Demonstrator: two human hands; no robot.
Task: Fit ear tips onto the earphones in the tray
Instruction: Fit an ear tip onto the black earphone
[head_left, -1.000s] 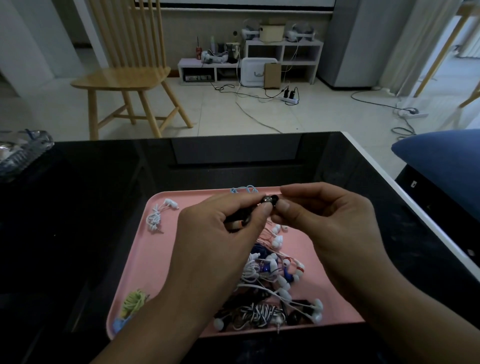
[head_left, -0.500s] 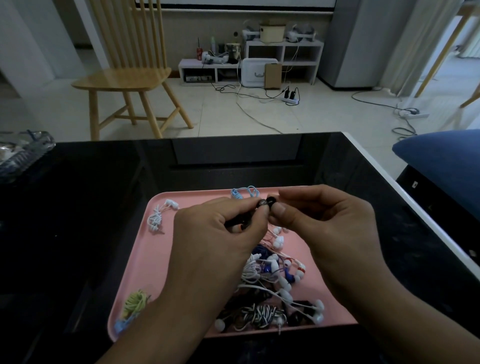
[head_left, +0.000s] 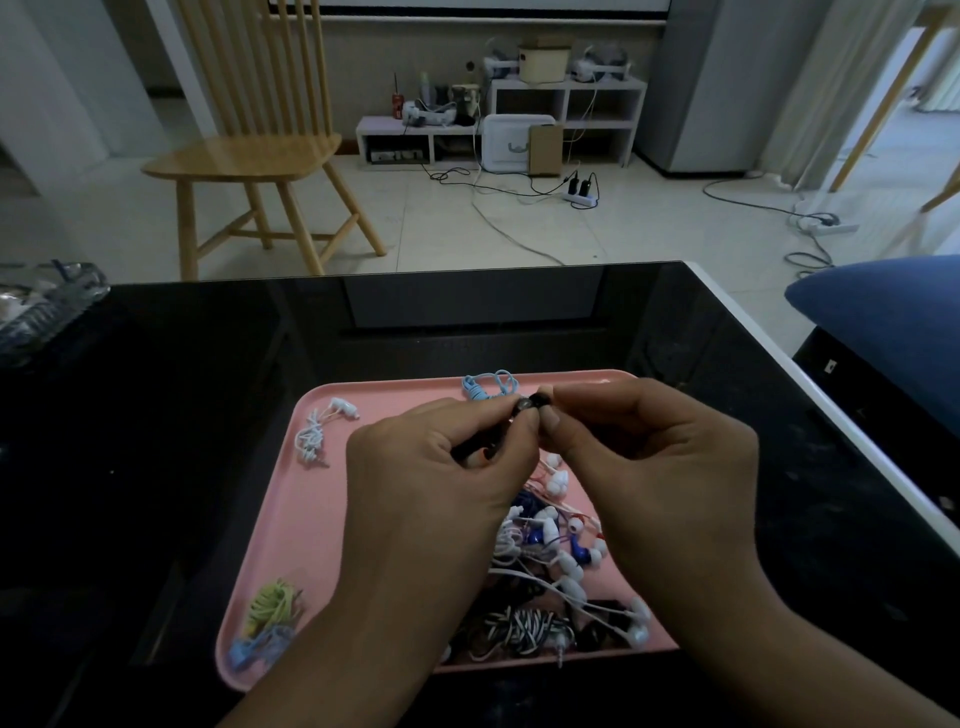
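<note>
A pink tray (head_left: 291, 519) lies on the black table and holds several tangled earphones. Above its far half, my left hand (head_left: 436, 499) pinches a black earphone (head_left: 488, 441) between thumb and forefinger. My right hand (head_left: 649, 457) pinches a small black ear tip (head_left: 540, 401) against the earphone's end; the fingertips of both hands touch. A heap of white, blue and striped earphones (head_left: 550, 571) lies under my hands, partly hidden. A white pair (head_left: 317, 431) sits at the tray's far left, a light blue pair (head_left: 488, 384) at the far edge, a yellow-green and blue bundle (head_left: 270, 613) at the near left.
The glossy black table (head_left: 156, 415) has a white edge on the right. A clear glass dish (head_left: 41, 306) stands at the far left. Beyond the table are a wooden chair (head_left: 249, 156), floor cables and low white shelves. A blue cushion (head_left: 893, 322) lies to the right.
Both hands have dropped slightly toward the tray and stayed pinched together. The ear tip has shifted a little at the earphone's end.
</note>
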